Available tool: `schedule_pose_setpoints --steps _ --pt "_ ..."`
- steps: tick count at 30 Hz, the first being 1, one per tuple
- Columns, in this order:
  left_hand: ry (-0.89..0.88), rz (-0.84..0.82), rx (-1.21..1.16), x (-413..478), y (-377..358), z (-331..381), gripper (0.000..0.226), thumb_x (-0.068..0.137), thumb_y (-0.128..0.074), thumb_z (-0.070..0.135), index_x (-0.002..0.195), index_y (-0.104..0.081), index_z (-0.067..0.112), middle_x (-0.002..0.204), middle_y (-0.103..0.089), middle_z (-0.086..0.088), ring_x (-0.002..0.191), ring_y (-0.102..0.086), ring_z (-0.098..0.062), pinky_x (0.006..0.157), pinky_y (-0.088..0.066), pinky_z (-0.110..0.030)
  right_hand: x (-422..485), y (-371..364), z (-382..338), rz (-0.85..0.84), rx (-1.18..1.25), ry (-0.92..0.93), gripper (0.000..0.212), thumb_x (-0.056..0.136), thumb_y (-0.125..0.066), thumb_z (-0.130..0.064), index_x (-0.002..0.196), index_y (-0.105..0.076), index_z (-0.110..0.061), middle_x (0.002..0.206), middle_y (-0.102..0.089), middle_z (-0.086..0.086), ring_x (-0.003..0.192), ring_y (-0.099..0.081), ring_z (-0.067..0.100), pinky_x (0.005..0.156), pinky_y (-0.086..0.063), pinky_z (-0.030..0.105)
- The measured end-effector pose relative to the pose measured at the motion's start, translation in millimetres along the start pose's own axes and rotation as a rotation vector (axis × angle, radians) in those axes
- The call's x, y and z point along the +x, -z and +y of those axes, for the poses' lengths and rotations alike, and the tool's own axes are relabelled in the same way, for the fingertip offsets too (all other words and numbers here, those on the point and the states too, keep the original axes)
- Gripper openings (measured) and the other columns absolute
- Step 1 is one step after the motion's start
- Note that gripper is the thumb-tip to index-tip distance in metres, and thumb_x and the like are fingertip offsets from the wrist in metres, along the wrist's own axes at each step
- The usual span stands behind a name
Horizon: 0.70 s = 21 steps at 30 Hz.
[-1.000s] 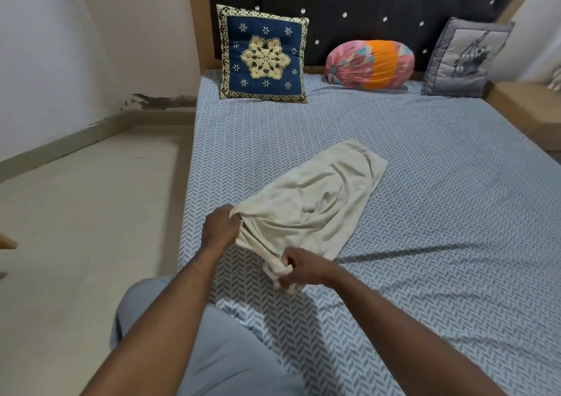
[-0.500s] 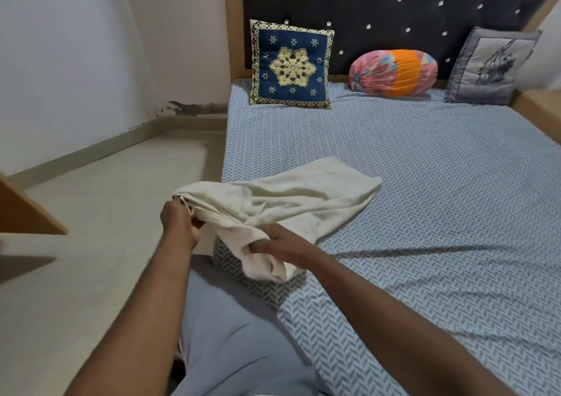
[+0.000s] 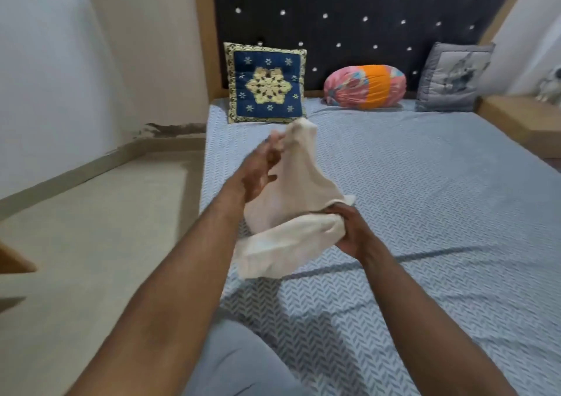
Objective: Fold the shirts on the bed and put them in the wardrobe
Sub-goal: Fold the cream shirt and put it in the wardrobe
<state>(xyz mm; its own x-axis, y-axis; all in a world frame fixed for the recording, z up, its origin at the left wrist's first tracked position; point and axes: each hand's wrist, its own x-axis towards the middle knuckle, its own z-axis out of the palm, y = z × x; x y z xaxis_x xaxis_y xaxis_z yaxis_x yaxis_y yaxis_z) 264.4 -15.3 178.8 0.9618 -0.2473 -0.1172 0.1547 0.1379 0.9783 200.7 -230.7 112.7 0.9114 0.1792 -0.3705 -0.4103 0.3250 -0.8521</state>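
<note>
Above the blue herringbone-sheeted bed (image 3: 425, 183), the cream cotton shirt (image 3: 291, 201) has risen, now hanging over its near-left edge. The right hand (image 3: 349, 228) clamps the bunched hem. The left hand (image 3: 258, 168) is raised at the top, its fingers (image 3: 267, 152) too blurred to tell their grip. It is best to find the shoulders, then lay the shirt flat.

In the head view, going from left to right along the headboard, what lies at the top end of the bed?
blue cushion → pink and orange bolster → grey cushion → wooden ledge beside the bed
</note>
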Motion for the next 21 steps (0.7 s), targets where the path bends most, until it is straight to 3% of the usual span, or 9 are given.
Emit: schedule_pose_setpoints --steps 3,6,8,10,12,14,17,19,21 --pt "0.058 -0.006 0.655 23 -10 -78 0.041 0.095 -0.053 0.043 0.133 -0.054 0.027 0.137 -0.055 -0.002 0.122 -0.053 -0.020 0.104 -0.040 -0.037 4 82 21 0.546 -0.211 -0.056 0.024 0.091 -0.056 -0.019 0.100 -0.067 0.000 0.085 -0.066 0.017 0.060 -0.062 0.024 0.051 -0.047 0.025" --pt "0.208 -0.060 0.965 3 10 -168 0.054 0.087 -0.059 0.039 0.137 -0.049 0.023 0.143 -0.049 -0.011 0.131 -0.047 -0.025 0.106 -0.037 -0.029 7 137 57 0.819 -0.442 -0.197 0.075 0.075 -0.073 -0.045 0.132 -0.049 -0.003 0.119 -0.058 0.021 0.092 -0.062 0.033 0.074 -0.054 0.039" --pt "0.265 -0.046 1.010 -15 19 -202 0.057 0.083 -0.056 0.038 0.138 -0.049 0.027 0.146 -0.044 -0.011 0.130 -0.048 -0.028 0.104 -0.041 -0.031 10 140 70 0.797 -0.714 -0.160 0.088 0.071 -0.077 -0.046 0.142 -0.040 -0.010 0.136 -0.046 0.025 0.120 -0.050 0.039 0.098 -0.044 0.043" --pt "0.272 -0.009 1.144 -27 27 -217 0.060 0.085 -0.052 0.037 0.144 -0.044 0.027 0.148 -0.037 -0.012 0.129 -0.044 -0.032 0.106 -0.040 -0.038 12 123 81 0.698 -0.976 0.055 0.086 0.069 -0.074 -0.045 0.143 -0.044 -0.012 0.135 -0.047 0.023 0.127 -0.045 0.039 0.104 -0.035 0.042" --pt "0.221 -0.015 1.221 -31 25 -222 0.060 0.084 -0.057 0.032 0.142 -0.045 0.030 0.145 -0.037 -0.013 0.122 -0.048 -0.034 0.100 -0.045 -0.041 18 103 88 0.485 -1.235 0.156 0.098 0.060 -0.060 -0.059 0.147 -0.039 -0.020 0.143 -0.043 0.014 0.135 -0.038 0.035 0.109 -0.030 0.046" --pt "0.198 -0.117 1.174 -32 16 -219 0.064 0.080 -0.066 0.036 0.141 -0.047 0.031 0.132 -0.047 -0.015 0.110 -0.057 -0.032 0.090 -0.050 -0.037 28 86 95 0.306 -1.420 0.063 0.104 0.067 -0.062 -0.059 0.155 -0.016 -0.030 0.151 -0.031 0.005 0.139 -0.027 0.033 0.110 -0.028 0.052" --pt "0.221 -0.245 1.078 -33 0 -218 0.066 0.069 -0.066 0.045 0.133 -0.052 0.036 0.110 -0.056 -0.012 0.100 -0.060 -0.027 0.082 -0.050 -0.032 41 65 96 0.223 -1.551 -0.065 0.109 0.080 -0.063 -0.048 0.156 0.011 -0.023 0.137 -0.049 0.012 0.126 -0.044 0.036 0.103 -0.033 0.055" --pt "0.215 -0.253 1.064 -36 -10 -221 0.055 0.069 -0.068 0.042 0.122 -0.061 0.033 0.107 -0.057 -0.009 0.101 -0.060 -0.025 0.082 -0.049 -0.030 47 59 95 0.182 -1.586 -0.081 0.098 0.086 -0.059 -0.042 0.156 0.004 -0.018 0.130 -0.056 0.015 0.122 -0.051 0.036 0.102 -0.035 0.052" --pt "0.174 -0.217 1.114 -39 -18 -225 0.037 0.081 -0.064 0.032 0.116 -0.066 0.023 0.103 -0.053 -0.008 0.102 -0.058 -0.026 0.082 -0.044 -0.028 49 61 93 0.112 -1.655 0.041 0.081 0.085 -0.059 -0.034 0.154 -0.020 -0.022 0.134 -0.049 0.015 0.125 -0.047 0.036 0.099 -0.040 0.045"
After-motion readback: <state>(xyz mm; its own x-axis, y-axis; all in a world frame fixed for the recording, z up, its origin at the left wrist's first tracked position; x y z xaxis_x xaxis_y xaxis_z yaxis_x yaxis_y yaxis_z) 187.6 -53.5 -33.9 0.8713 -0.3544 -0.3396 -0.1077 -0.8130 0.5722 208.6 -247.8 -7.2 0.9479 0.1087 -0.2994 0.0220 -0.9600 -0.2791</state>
